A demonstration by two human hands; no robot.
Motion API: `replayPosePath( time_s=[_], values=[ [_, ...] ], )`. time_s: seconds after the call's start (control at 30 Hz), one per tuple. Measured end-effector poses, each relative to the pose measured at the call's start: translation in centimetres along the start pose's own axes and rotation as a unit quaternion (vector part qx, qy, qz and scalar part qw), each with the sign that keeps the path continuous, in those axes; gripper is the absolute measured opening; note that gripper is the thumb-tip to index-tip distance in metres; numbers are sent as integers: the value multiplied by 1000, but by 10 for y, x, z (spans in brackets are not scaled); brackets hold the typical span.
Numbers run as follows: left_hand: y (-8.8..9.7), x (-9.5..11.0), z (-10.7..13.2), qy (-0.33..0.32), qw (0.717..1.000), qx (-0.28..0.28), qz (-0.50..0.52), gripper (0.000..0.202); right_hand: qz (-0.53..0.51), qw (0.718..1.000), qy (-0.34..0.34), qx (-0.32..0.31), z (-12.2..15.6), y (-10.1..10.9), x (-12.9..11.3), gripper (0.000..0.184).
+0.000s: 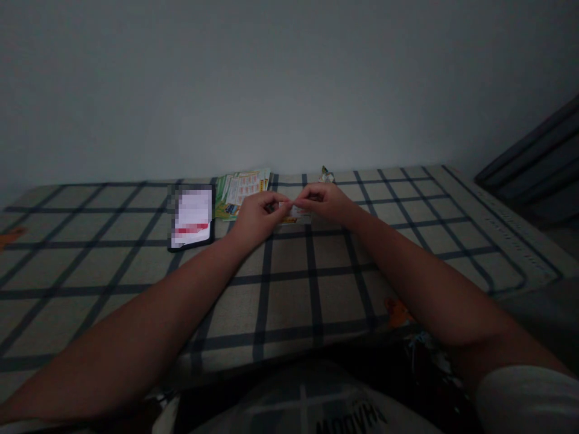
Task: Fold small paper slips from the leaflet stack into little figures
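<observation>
My left hand (259,216) and my right hand (329,202) meet fingertip to fingertip above the table. Each one is closed in a pinch, thumb against forefinger. Whatever lies between the fingertips is too small and dim to make out. Just below the fingers is a small printed paper (289,220), partly covered by the hands. Left of it, a fanned stack of colourful printed sheets (242,187) reaches behind my left hand. A small crumpled-looking piece with green and white on it (326,175) sits behind my right hand.
A phone or tablet with a lit, blurred screen (194,211) lies to the left of the sheets. The checked tablecloth (289,301) covers the table, which runs up to a plain grey wall (289,90). Dark folded fabric (538,157) is at the far right.
</observation>
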State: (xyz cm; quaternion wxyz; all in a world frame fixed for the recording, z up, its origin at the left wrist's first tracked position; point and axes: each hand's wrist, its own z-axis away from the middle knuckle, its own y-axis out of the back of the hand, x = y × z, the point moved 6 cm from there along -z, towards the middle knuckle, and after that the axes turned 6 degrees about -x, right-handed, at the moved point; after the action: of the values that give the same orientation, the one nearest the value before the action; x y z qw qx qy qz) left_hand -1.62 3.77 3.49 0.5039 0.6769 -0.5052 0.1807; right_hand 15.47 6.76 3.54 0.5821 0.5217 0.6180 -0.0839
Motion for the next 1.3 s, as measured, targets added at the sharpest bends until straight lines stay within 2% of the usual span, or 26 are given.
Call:
replayPosePath(
  time_s=[0.17,0.37,0.53,0.63,0.8,0.97,1.2,1.3],
  values=[
    [3,6,0,-5,1000,14,-4,26,78,996,30,45,1,7,-9,50],
    [10,7,-1,21,999,43,18,23,-28,996,-21,78,1,13,1,50],
    [9,-1,-2,59,994,42,83,26,-51,992,-25,112,3,19,1,42],
    [7,-4,-3,63,993,38,98,28,-82,990,-35,110,3,19,3,41],
    [12,-7,-2,84,990,64,93,32,-113,988,-56,88,4,17,9,46],
    [5,-9,-3,110,981,23,158,39,-49,992,-35,113,4,22,9,44],
    [-17,-21,-2,151,942,-108,279,47,4,993,-2,117,3,26,10,37],
    [-17,-26,-2,163,941,-79,286,46,82,986,58,136,5,27,1,41]
  ],
)
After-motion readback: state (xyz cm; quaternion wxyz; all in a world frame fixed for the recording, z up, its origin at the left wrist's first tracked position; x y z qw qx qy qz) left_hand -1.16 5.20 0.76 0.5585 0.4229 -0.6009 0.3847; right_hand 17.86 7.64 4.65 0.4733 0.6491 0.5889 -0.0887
